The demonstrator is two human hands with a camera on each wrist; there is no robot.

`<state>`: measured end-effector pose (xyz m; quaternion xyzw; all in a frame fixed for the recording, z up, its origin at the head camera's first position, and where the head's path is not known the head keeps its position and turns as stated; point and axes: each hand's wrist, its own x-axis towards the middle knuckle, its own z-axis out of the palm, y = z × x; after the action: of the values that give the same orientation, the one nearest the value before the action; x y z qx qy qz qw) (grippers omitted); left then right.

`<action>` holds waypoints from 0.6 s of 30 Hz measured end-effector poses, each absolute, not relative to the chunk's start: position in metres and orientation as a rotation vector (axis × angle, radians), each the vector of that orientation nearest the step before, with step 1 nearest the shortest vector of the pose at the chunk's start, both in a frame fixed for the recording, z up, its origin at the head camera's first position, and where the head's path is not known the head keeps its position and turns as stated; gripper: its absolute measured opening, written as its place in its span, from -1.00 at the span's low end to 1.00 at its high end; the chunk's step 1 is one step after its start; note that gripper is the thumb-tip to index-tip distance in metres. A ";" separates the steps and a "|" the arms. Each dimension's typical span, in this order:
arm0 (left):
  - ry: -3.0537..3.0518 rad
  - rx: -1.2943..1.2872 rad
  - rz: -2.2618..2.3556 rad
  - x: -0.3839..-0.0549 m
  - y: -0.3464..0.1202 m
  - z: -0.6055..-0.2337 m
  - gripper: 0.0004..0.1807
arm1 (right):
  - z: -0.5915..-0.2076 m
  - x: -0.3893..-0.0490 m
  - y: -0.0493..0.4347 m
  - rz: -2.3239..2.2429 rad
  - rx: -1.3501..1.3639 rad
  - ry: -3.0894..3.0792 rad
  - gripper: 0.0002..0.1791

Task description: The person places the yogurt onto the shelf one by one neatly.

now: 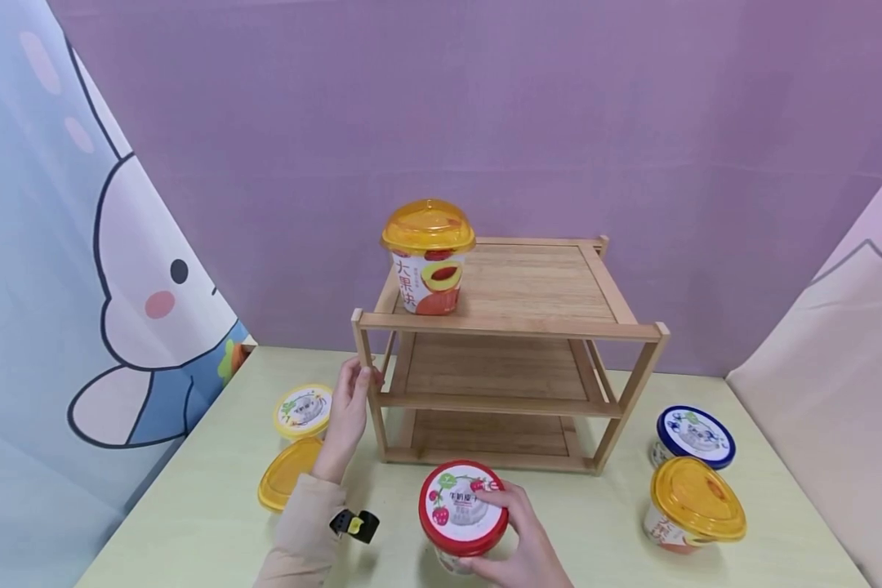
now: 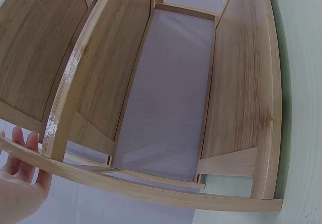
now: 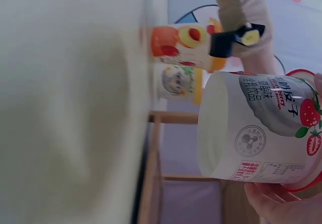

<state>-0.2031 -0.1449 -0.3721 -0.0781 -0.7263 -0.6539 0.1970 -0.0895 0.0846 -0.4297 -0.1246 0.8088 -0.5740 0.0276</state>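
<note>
My right hand [image 1: 525, 543] holds a yogurt cup [image 1: 461, 510] with a red lid and strawberries on its label. In the right wrist view this strawberry yogurt cup [image 3: 266, 128] is lifted off the table, its white base showing. My left hand [image 1: 349, 408] grips the front left post of a three-tier wooden shelf [image 1: 536, 282]. In the left wrist view the fingers [image 2: 31, 142] reach round that post. On the top tier, at the left, stands a peach-printed cup [image 1: 429, 273] with an orange domed lid. Both lower tiers show behind the front rails.
Left of the shelf stand a yellow-lidded cup [image 1: 304, 410] and an orange-lidded cup [image 1: 288, 474], partly hidden by my left arm. To the right are a blue-lidded cup [image 1: 694, 437] and another peach cup [image 1: 694, 502]. A purple cloth [image 1: 485, 122] hangs behind the pale table.
</note>
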 end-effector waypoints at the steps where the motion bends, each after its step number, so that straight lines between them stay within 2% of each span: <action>1: -2.030 -0.221 -1.830 -0.203 -0.145 -0.372 -0.72 | -0.428 -0.089 0.086 -1.787 -0.390 2.520 -0.30; 13: -2.034 -0.206 -1.836 -0.205 -0.145 -0.375 -0.73 | -0.392 -0.092 0.107 -1.823 -0.311 2.734 -0.28; 18: -2.030 -0.212 -1.838 -0.206 -0.146 -0.375 -0.72 | -0.377 -0.099 0.117 -1.828 -0.500 2.885 -0.25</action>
<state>-0.2056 -0.1457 -0.3746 -0.0757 -0.7246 -0.6563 0.1961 -0.0985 0.1167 -0.3775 -0.1431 0.8257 -0.5232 -0.1547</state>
